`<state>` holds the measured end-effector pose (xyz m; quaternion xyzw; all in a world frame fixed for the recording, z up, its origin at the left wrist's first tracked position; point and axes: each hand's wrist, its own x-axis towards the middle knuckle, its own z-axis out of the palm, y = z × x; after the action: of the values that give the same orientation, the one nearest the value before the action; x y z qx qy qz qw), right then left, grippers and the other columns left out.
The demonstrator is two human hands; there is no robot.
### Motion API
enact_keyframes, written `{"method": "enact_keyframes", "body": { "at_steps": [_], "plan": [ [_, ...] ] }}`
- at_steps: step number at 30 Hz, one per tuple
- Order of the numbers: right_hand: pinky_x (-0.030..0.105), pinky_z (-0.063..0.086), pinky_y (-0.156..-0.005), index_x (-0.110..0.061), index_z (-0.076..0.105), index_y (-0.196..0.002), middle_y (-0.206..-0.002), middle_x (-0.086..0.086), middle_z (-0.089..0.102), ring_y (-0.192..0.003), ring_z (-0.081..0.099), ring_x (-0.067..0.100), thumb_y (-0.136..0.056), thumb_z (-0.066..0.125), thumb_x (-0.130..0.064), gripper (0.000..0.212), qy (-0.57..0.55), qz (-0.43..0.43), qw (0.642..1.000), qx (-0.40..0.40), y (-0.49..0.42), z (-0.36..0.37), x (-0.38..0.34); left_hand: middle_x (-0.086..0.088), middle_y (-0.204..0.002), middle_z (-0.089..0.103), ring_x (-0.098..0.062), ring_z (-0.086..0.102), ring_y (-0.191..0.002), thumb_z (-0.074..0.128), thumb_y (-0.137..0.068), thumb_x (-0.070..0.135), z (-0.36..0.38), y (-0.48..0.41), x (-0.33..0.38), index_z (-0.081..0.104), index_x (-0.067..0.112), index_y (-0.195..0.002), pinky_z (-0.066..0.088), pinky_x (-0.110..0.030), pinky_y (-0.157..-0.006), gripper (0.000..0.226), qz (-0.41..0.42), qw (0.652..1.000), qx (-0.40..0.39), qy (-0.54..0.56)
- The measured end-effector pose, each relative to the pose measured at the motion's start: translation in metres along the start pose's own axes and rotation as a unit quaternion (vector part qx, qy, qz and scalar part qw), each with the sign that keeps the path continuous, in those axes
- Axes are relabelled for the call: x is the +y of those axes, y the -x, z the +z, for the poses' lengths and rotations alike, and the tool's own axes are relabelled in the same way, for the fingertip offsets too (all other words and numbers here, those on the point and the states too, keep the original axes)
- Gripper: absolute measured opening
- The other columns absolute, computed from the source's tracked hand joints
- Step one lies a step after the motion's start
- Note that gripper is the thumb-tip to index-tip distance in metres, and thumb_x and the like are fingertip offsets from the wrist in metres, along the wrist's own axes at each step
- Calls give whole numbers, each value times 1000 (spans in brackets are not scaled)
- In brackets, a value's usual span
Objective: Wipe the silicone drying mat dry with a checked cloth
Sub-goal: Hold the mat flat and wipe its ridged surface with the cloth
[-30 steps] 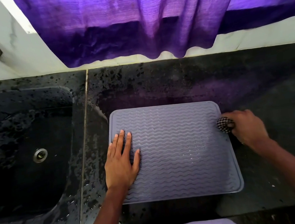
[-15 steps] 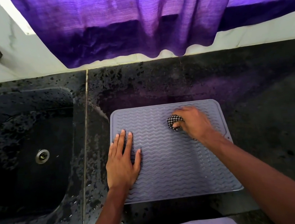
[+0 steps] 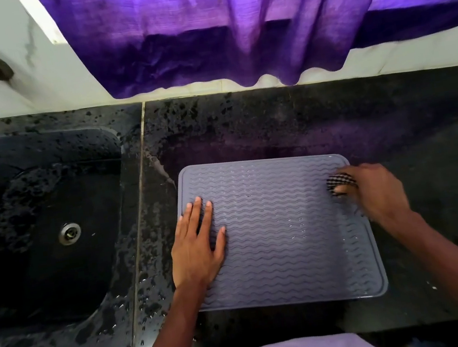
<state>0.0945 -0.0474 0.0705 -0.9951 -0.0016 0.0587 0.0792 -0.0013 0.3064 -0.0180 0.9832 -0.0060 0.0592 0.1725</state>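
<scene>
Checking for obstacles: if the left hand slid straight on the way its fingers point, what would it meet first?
The left hand lies flat on the silicone drying mat, fingers pointing away. Its line looks free across the ridges; it would probably first meet the mat's raised far rim, then the wet counter.

My only camera, head-worn, looks steeply down from close above the mat (image 3: 283,233), facing the curtain (image 3: 230,26) beyond it, with the sink (image 3: 28,260) left of the mat.
</scene>
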Motion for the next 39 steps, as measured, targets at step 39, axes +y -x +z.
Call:
{"method": "enact_keyframes", "body": {
  "at_steps": [39],
  "plan": [
    [38,47,-88,-30,62,-118,-109,-5,69,-102,59,19,-72,80,-16,51,-53,-240,969,-20,52,26,-174,-12,-149,54,-29,51,-139,51,-79,-14,-1,3,-6,57,0,-140,39,-45,-117,63,-54,989,39,135]
  ]
}}
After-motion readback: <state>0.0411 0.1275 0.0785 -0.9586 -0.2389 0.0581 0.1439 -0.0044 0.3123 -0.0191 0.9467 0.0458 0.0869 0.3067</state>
